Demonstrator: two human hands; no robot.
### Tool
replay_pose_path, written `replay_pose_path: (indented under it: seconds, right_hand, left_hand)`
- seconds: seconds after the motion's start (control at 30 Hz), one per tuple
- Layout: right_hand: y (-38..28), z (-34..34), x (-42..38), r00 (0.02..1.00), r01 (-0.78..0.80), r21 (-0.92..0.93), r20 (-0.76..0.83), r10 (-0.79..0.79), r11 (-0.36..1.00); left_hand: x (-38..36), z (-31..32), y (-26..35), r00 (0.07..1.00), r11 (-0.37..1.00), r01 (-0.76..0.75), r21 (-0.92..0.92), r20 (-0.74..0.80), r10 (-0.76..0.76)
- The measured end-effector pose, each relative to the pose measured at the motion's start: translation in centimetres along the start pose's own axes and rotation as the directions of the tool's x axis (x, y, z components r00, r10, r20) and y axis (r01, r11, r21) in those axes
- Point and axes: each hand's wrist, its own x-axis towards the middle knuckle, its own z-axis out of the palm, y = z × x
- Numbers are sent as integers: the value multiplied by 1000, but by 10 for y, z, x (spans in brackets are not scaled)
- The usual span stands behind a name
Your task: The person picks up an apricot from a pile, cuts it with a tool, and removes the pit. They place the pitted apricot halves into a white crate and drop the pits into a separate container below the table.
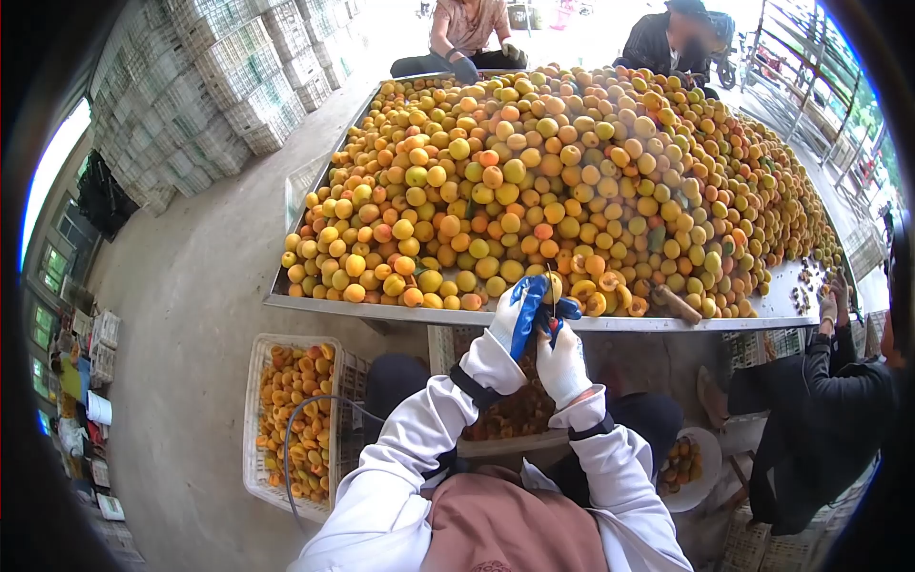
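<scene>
Both my hands wear white gloves with blue palms and meet at the near edge of a metal table [429,313] heaped with yellow-orange fruit [496,191]. A fruit [553,288] is held between the fingers of my left hand [524,315]. My right hand [560,353] is closed around a small tool with a thin blade, whose handle is mostly hidden by the fingers; the blade stands against the fruit. Just right of my hands, several cut-open fruits [596,303] lie on the table, with a wooden-looking stick [675,303] beside them.
Below left is a white crate [253,419] of halved fruit. Another crate [515,443] sits beneath my hands, and a white basin [707,467] is at lower right. Two people sit beyond the table; another person [820,400] works at right. Stacked crates [210,86] stand back left.
</scene>
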Motion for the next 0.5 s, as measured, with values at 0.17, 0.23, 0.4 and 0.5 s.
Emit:
replay_pose_path:
  seconds: [0.17, 0.23, 0.4, 0.5]
  right_hand:
    - [-4, -3, 0, 999, 40, 59, -8, -39, 997]
    - [-6, -7, 1, 999, 44, 105, 11, -46, 994]
    - [-7, -7, 1, 998, 30, 126, 58, -37, 992]
    - [-2, -1, 3, 999, 45, 13, 28, -45, 999]
  left_hand:
    - [2, -1, 13, 1000, 978, 1, 209, -17, 3]
    - [2, -2, 22, 999, 960, -22, 278, 45, 9]
    - [-3, 7, 27, 996, 979, -84, 185, 34, 79]
    - [-1, -2, 15, 999, 991, -23, 129, -33, 28]
